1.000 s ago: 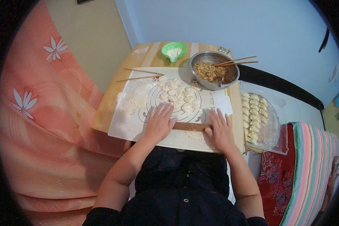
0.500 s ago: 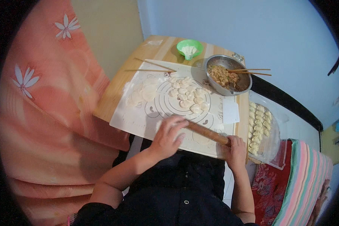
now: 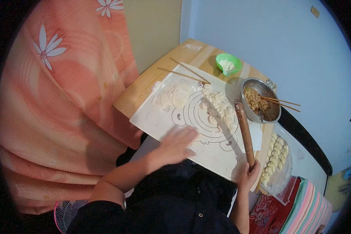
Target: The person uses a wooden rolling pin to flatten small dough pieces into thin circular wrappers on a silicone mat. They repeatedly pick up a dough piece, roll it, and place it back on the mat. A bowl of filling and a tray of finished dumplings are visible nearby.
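Note:
My right hand [image 3: 249, 175] grips one end of a wooden rolling pin [image 3: 244, 134]. The pin is raised and tilted, its far end near the metal bowl. Over the near edge of the white kneading mat [image 3: 152, 124] is my left hand [image 3: 177, 144], its fingers smeared by motion; whether anything is in them is unclear. Beyond it, flat round dough wrappers [image 3: 179, 97] lie overlapping at the mat's left. Several dough pieces [image 3: 212, 120] are grouped on the mat's printed circles, partly in the pin's shadow.
At the back of the wooden table [image 3: 134, 90] stand a green bowl [image 3: 234, 62] of white flour and a metal bowl [image 3: 277, 113] of filling with chopsticks [image 3: 286, 104]. Two thin sticks [image 3: 179, 74] cross the mat's far-left edge. Right of the table, a clear tray holds rows of dumplings [image 3: 276, 156].
My right hand has lifted the rolling pin off the mat and swung it upright. My left hand has let go of the pin. The view has shifted, so the table appears farther right.

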A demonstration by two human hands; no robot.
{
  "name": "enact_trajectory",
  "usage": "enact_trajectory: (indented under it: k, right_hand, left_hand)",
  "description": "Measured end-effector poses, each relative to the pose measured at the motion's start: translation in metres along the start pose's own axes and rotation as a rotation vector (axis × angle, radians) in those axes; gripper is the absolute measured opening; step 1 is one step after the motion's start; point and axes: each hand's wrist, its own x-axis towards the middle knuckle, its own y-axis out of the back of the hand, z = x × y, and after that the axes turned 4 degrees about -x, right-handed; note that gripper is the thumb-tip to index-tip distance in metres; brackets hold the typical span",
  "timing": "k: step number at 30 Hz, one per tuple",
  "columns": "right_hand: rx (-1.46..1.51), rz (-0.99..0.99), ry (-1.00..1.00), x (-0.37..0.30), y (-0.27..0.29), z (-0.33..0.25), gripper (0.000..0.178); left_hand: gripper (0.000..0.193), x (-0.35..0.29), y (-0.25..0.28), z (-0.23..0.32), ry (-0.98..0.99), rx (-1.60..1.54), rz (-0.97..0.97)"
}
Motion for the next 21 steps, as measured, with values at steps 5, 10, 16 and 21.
enact_trajectory:
  k: [5, 10, 16, 21]
  right_hand:
    - [0.133, 0.031, -0.039, -0.001, -0.004, -0.004, 0.034]
    - [0.198, 0.009, -0.042, 0.000, -0.005, 0.000, 0.034]
    - [0.068, 0.036, 0.015, -0.001, -0.002, -0.002, 0.035]
    - [0.014, 0.026, 0.060, 0.000, 0.000, -0.010, 0.035]
  left_hand:
    - [0.072, 0.003, 0.024, -0.062, 0.195, 0.260, 0.194]
    - [0.065, 0.085, 0.019, -0.040, -0.047, -0.012, 0.234]
    - [0.063, 0.113, 0.010, -0.030, 0.056, -0.090, 0.064]
    - [0.073, 0.032, -0.008, 0.012, -0.072, -0.105, -0.079]
